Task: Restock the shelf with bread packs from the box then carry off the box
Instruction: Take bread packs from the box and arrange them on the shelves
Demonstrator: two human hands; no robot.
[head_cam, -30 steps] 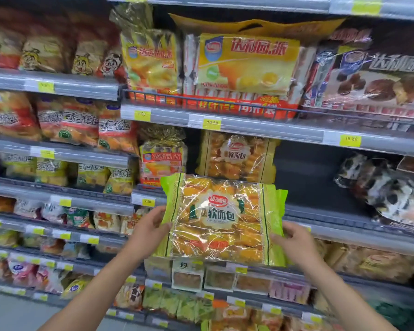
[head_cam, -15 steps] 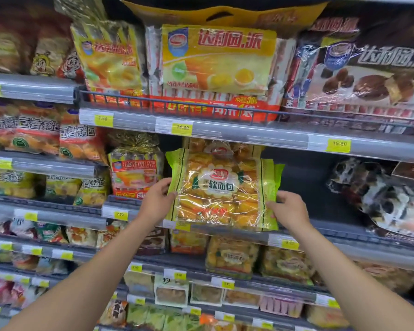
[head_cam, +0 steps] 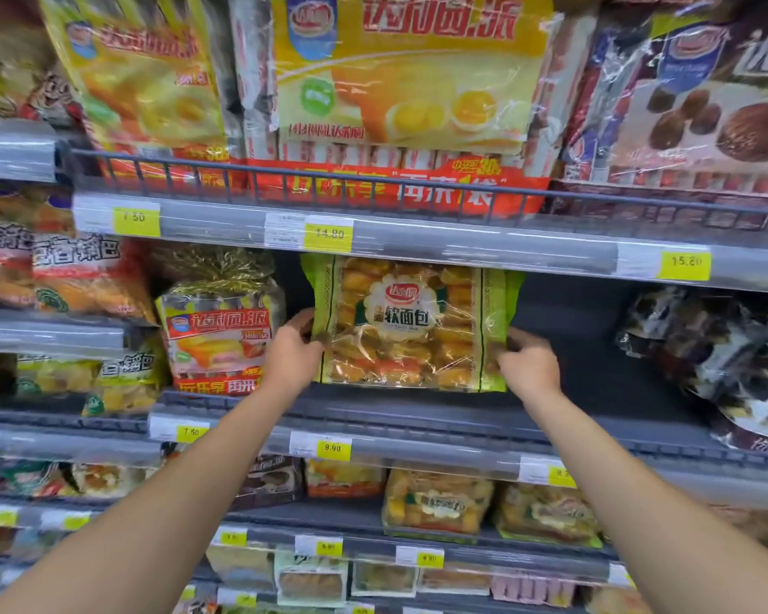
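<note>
A person is standing a bread pack [head_cam: 411,323] upright on the middle shelf [head_cam: 417,416], its printed face turned out toward the aisle so that the label reads above the 9.90 price tag [head_cam: 332,448]. The left hand [head_cam: 291,354] is gripping the pack's lower left edge, fingers curled onto the green side seal; the right hand [head_cam: 528,363] is pinching the lower right edge in the same way. Holding both edges is keeping the soft, crinkly pack square while its base is settling on the shelf, which appears to be the placing step itself. The pack is sitting just right of a gold-topped cake bag [head_cam: 220,323], with a dark, open stretch of shelf to its right, probably room for further packs. The box is not in view.
</note>
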